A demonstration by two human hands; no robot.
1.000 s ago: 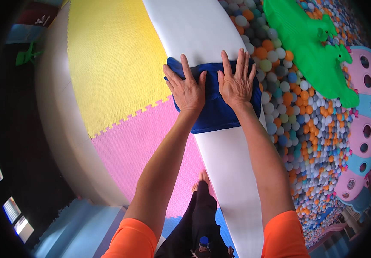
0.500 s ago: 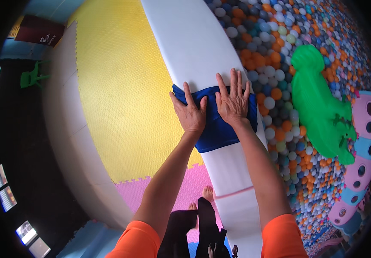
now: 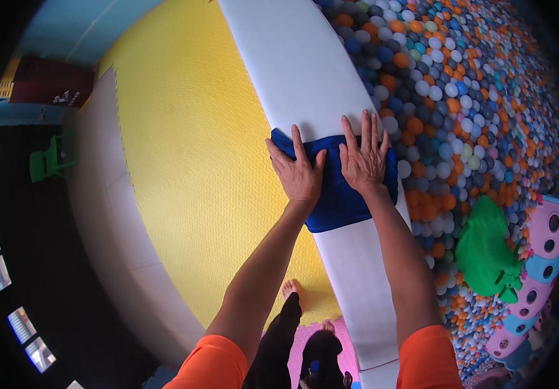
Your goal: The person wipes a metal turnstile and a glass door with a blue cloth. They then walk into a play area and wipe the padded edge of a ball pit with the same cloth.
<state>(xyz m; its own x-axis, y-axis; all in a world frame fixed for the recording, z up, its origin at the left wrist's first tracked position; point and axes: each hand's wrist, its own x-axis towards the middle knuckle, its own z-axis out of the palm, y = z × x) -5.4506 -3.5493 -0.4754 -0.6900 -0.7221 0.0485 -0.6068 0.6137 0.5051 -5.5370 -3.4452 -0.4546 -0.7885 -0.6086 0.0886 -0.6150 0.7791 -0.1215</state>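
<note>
A dark blue cloth point(image 3: 339, 202) lies spread across the top of a long white padded barrier point(image 3: 295, 61). My left hand point(image 3: 300, 176) rests flat on the cloth's left part, fingers stretched and thumb out, its outer fingers near the barrier's left edge. Beside it, my right hand point(image 3: 364, 162) presses palm down on the right part, fingers pointing away from me. Both hands are open, and some fingertips reach past the cloth's far edge onto the white surface. Parts of the cloth are hidden under my palms.
Yellow foam matting point(image 3: 188, 149) runs along the left, with pink matting point(image 3: 305, 337) near my feet. A ball pit point(image 3: 461, 110) fills the right, holding a green plastic toy point(image 3: 487, 249) and a pink-and-blue panelled structure point(image 3: 542, 259). A green chair point(image 3: 47, 161) stands far left.
I have stepped forward along the barrier, my hands and the cloth travelling with me. The green toy now appears lower in view, and one foot is on the yellow matting.
</note>
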